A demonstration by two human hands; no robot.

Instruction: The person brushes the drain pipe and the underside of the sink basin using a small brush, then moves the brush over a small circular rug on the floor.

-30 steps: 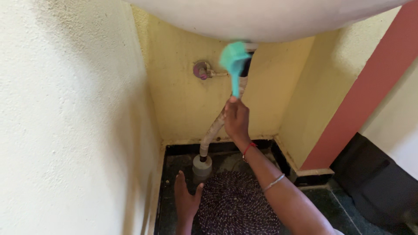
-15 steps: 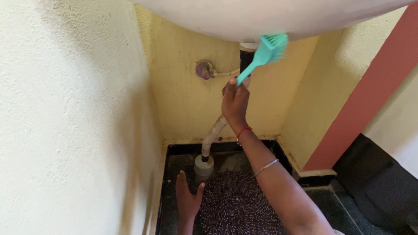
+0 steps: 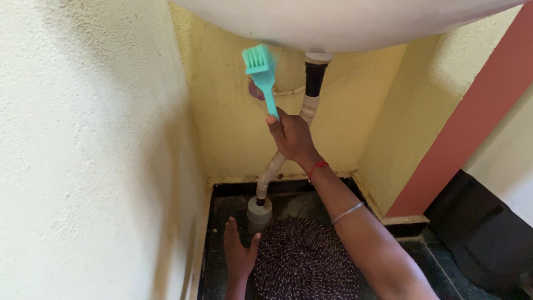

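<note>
My right hand [image 3: 291,138] grips the handle of a teal brush [image 3: 261,72], bristles up, its head touching the underside of a white basin [image 3: 344,22] left of the drain. A black and pale drain pipe [image 3: 307,103] runs from the basin down to a grey floor socket [image 3: 259,210], partly hidden behind my hand. My left hand [image 3: 237,256] lies flat, fingers spread, on the dark floor beside a round woven mat [image 3: 304,261].
Yellow textured walls close in on the left [image 3: 89,155] and back. A small wall valve [image 3: 254,90] sits behind the brush. A red column [image 3: 461,122] stands at the right, with a black skirting [image 3: 477,228] below it.
The brush head swung from left of the drain to the right of it, then back left under the basin. My left hand stayed flat on the floor.
</note>
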